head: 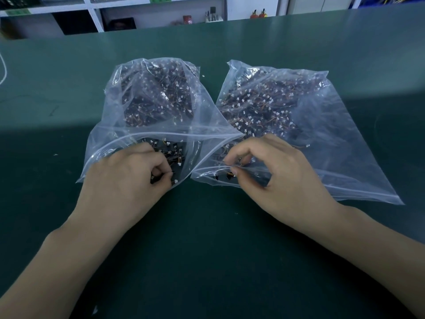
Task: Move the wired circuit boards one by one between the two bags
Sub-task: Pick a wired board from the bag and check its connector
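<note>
Two clear zip bags lie side by side on the green table, both full of small black circuit boards with thin wires and white plugs. My left hand (pixel 128 173) is in the open mouth of the left bag (pixel 110 116) and pinches a wired circuit board (pixel 171 177) between thumb and fingers. My right hand (pixel 273 173) is at the mouth of the right bag (pixel 340 143); its thumb and forefinger pinch the bag's lip over some boards (pixel 230 176). The two mouths almost touch between my hands.
The green table (pixel 207 261) runs wide in front of and around the bags. White shelving (pixel 96 17) with small items stands behind the far edge. A white cord (pixel 3 67) lies at the far left.
</note>
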